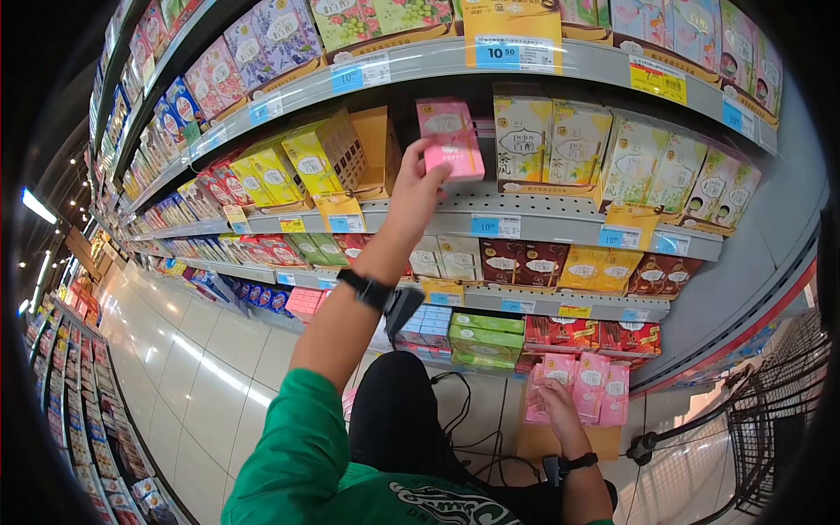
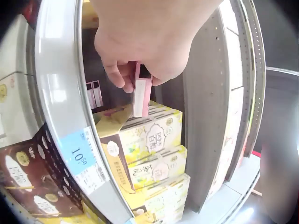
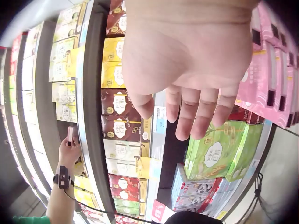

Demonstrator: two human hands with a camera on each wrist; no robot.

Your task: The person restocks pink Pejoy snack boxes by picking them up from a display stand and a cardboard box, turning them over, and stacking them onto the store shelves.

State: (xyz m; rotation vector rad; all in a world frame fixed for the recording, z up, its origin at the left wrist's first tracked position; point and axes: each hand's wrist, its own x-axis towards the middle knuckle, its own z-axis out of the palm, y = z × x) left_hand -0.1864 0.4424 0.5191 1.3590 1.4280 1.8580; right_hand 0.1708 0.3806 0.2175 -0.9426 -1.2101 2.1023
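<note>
My left hand (image 1: 420,184) pinches a slim pink snack box (image 1: 451,127) by its lower end, thumb on one side and fingers on the other. The box is in front of a dark gap on the shelf, left of white and yellow boxes (image 1: 522,140). In the left wrist view the box (image 2: 141,100) shows its narrow end below the fingers. Low on the right, my right hand (image 1: 560,407) is beside several pink boxes (image 1: 602,389) in a brown carton. Its fingers (image 3: 188,109) hang loosely spread, palm bare, with nothing held.
A brown display carton (image 1: 376,149) stands left of the gap, next to yellow boxes (image 1: 319,157). Priced shelf edges (image 1: 525,223) run above and below. Green boxes (image 1: 487,337) sit on the bottom shelf. A wire cart (image 1: 770,411) stands at right; black cables (image 1: 499,446) trail on the tiled floor.
</note>
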